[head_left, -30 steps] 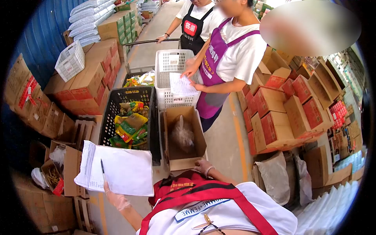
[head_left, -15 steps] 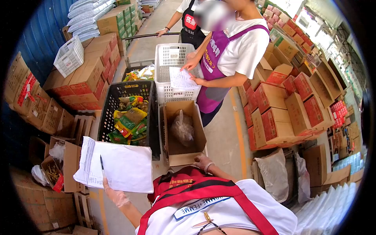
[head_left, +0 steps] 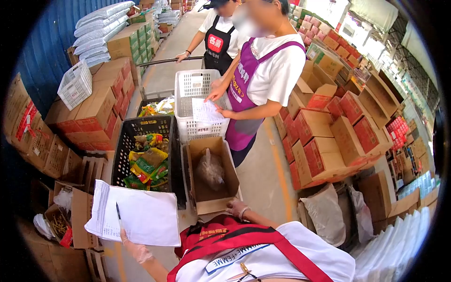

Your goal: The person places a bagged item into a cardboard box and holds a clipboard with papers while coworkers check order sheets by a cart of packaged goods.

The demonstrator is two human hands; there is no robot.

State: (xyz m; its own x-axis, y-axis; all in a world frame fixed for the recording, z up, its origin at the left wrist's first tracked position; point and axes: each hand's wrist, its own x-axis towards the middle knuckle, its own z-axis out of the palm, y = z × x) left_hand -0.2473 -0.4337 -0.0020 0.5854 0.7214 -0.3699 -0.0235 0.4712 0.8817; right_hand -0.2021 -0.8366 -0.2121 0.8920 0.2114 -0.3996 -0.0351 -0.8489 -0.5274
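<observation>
Left hand [head_left: 137,249] clamped on papers [head_left: 145,218] and pen [head_left: 118,212]. Right hand [head_left: 237,208] at near-right edge of carton [head_left: 212,206], grip: cannot tell. Floor aisle [head_left: 261,181] to right.

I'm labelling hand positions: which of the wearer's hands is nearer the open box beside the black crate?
Right. The right hand is at the near end of the box; the left hand is farther left, at the papers.

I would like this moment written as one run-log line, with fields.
left hand: holding papers, pen on top | right hand: at near edge of cardboard box | box: plastic bag inside | co-worker: holding sheet
</observation>
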